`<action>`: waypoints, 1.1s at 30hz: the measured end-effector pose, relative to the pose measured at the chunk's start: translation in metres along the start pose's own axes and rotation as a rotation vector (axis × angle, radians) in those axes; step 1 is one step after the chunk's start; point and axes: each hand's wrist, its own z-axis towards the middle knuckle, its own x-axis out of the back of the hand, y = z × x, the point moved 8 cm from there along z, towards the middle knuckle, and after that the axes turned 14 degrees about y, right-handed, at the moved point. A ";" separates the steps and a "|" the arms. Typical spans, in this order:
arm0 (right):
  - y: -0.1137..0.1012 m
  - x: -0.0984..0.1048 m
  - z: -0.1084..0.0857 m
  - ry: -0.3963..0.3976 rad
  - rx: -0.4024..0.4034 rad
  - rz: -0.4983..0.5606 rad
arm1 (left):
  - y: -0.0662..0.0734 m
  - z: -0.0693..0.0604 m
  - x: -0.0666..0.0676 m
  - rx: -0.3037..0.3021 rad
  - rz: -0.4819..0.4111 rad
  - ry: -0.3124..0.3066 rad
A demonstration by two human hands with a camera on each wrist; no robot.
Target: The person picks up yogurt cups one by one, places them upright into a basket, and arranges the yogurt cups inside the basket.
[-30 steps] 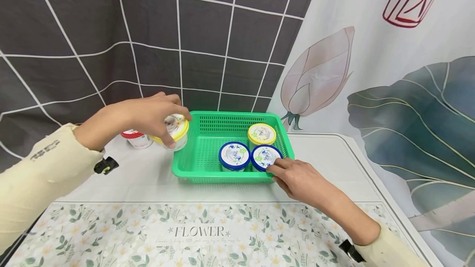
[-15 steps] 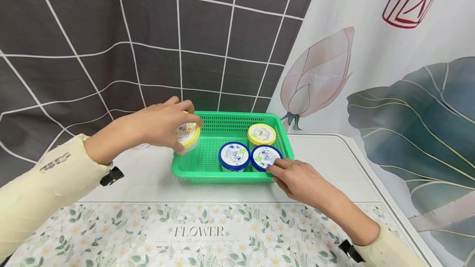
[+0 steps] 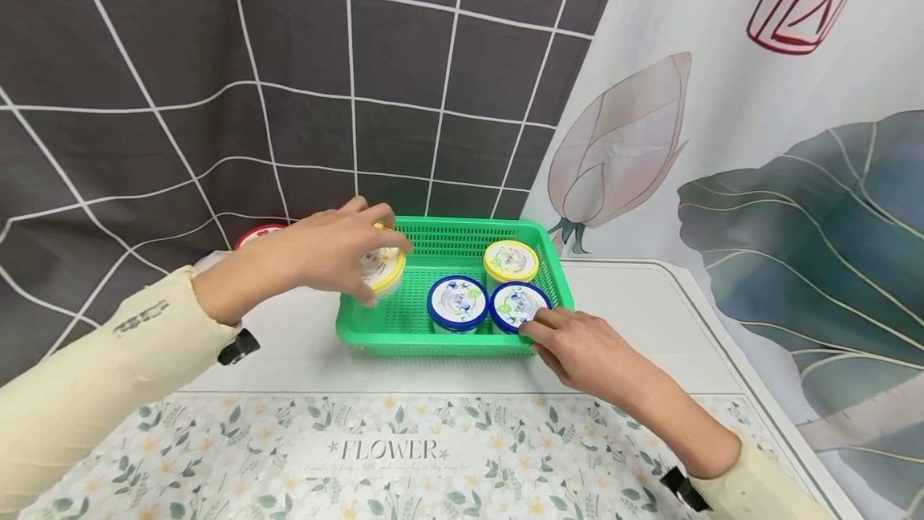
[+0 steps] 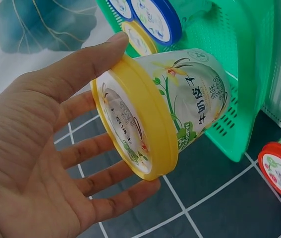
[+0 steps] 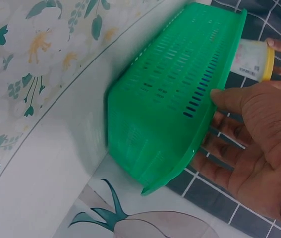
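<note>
My left hand (image 3: pixel 328 251) holds a white tub with a yellow lid (image 4: pixel 192 99), thumb and fingers round the lid's rim. That tub is over the left part of a green plastic basket (image 3: pixel 440 339). Inside the basket, towards the right, are two blue-lidded tubs (image 3: pixel 457 303) side by side and one yellow-lidded tub (image 3: pixel 511 261) behind them. My right hand (image 3: pixel 585 347) grips the basket's rim at the front right corner. Its thumb lies against the outer wall in the right wrist view, its other fingers over the rim, close to a blue lid.
A red-lidded tub (image 4: pixel 279 171) stands left of the basket, mostly hidden behind my left arm in the head view. The white table (image 3: pixel 289 343) has a flower-printed mat (image 3: pixel 390 488) in front. Dark grid cloth (image 3: pixel 289 46) hangs behind, with a printed white cloth (image 3: pixel 758 143) at the right.
My left hand has carried the yellow-lidded tub rightward, from the basket's left edge to over its inside. The right hand and the basket have stayed in place.
</note>
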 end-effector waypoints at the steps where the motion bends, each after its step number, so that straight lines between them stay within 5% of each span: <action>1: 0.000 0.000 0.000 0.000 -0.001 0.000 | 0.001 0.001 -0.002 -0.002 0.001 -0.003; 33: 0.000 -0.002 -0.002 -0.002 -0.026 -0.036 | -0.009 0.013 -0.050 0.034 -0.058 -0.140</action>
